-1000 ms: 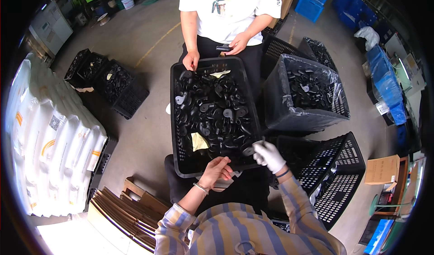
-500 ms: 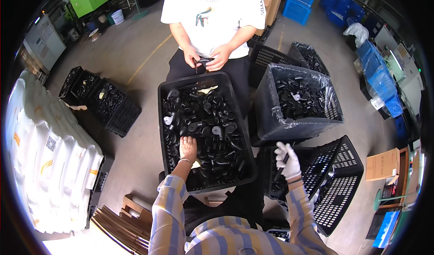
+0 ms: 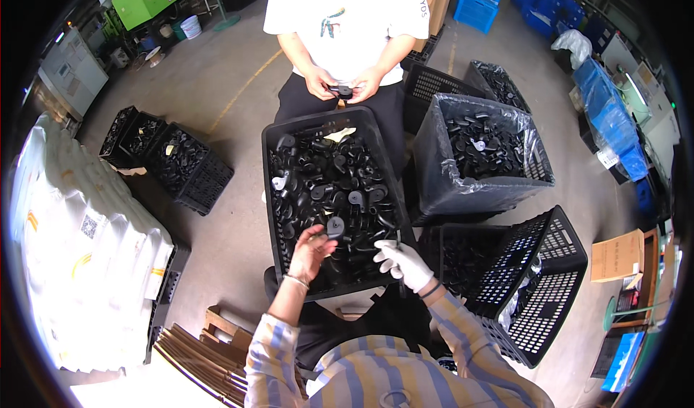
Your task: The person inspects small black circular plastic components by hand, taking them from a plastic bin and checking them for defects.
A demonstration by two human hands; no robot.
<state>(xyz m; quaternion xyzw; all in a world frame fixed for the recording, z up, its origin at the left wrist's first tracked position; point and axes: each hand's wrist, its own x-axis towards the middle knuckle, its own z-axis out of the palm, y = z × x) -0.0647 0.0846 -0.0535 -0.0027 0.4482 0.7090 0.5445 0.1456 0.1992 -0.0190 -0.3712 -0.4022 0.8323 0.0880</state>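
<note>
My bare left hand (image 3: 307,256) holds a black plastic part (image 3: 335,227) with a round, disc-like end between thumb and fingers. It is just above the near half of a large black crate (image 3: 271,205) heaped with similar black parts (image 3: 345,177). My right hand (image 3: 406,263), in a white glove, is at the crate's near right edge. Its fingers close around a slim tool (image 3: 397,236), mostly hidden by the glove; its exact kind does not show. Across the crate, a person's two hands (image 3: 345,84) hold another black part.
A bag-lined bin (image 3: 477,191) of black parts stands to the right, with a tilted perforated crate (image 3: 542,314) nearer me. Filled black crates (image 3: 191,184) stand at left, beyond stacked white sacks (image 3: 94,263). Flattened cardboard (image 3: 195,364) lies lower left.
My left hand has lifted a black part from the heap. My right hand has swung left from the side crates to the main crate's edge. The other person's hands now hold a part differently.
</note>
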